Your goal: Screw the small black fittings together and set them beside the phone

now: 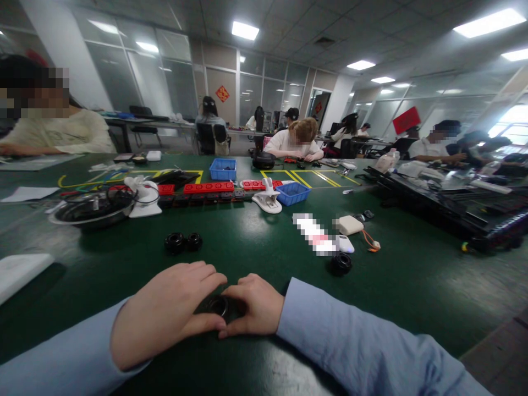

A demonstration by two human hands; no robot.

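Note:
Both my hands rest on the green table (256,236) near its front edge, closed around one small black ring-shaped part (218,305). My left hand (165,311) curls over it from the left, thumb beneath and fingers above. From the right, my right hand (254,305) pinches the same part with bent fingers. Only the part's round top shows between the fingertips. Two similar black round parts (182,242) lie side by side farther back on the left, and a third black part (341,263) lies to the right.
A dark round tray (88,212), white clip stands (268,201), red and black strips (208,188) and two blue baskets (292,192) cross the table's middle. A white box (350,224) lies right of centre, black trays (454,209) at far right. Several other people sit around.

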